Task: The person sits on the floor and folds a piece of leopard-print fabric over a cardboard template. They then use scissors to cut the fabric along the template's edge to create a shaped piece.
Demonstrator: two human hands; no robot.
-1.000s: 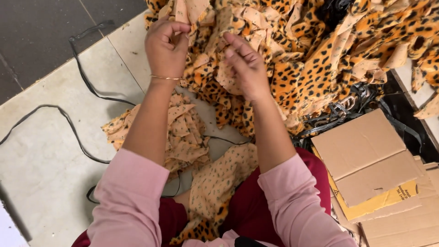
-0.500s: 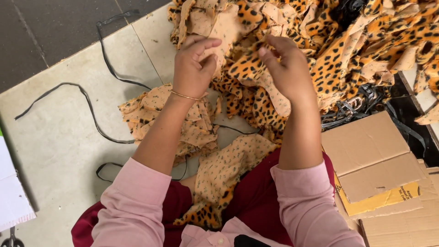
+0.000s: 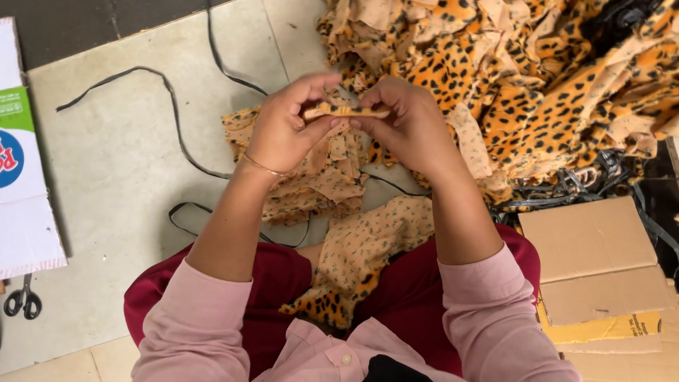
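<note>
Both hands, left hand (image 3: 283,131) and right hand (image 3: 407,124), pinch a folded leopard-print strip (image 3: 346,111) tight between their fingers.

The person wears a pale pink long-sleeved shirt with a small round button at the front placket and sleeves pushed up to mid-forearm. A thin gold bangle circles the wrist of the left hand (image 3: 283,134). The right hand (image 3: 410,124) is bare of jewellery. Dark maroon trousers cover the lap.
</note>
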